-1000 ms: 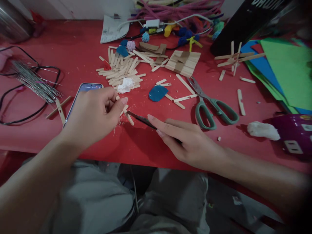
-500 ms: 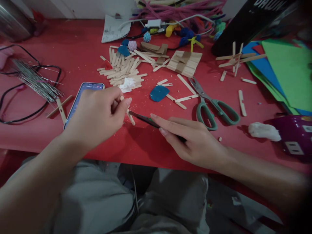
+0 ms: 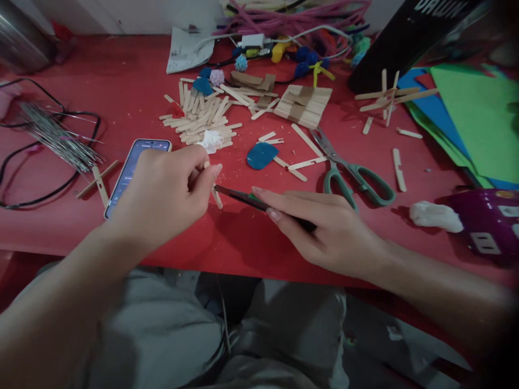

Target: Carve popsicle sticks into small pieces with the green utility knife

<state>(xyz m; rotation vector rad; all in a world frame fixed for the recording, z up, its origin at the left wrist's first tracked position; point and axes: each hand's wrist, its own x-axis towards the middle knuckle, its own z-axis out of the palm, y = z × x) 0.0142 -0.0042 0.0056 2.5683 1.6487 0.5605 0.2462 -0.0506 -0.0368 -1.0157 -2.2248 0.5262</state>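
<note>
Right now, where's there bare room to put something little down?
Biggest free patch: the red tabletop at back left, between the steel cylinder, wire bundle and paper sheet, with only specks. A smaller one lies between the utility knife and the front edge. It's crowded among the pink pipe cleaners and around the craft-stick pile.

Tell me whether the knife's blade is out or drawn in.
Out: the knife's dark blade extends beyond the right hand toward the wooden stick held in the left hand. Whether blade and stick touch, I cannot tell.
</note>
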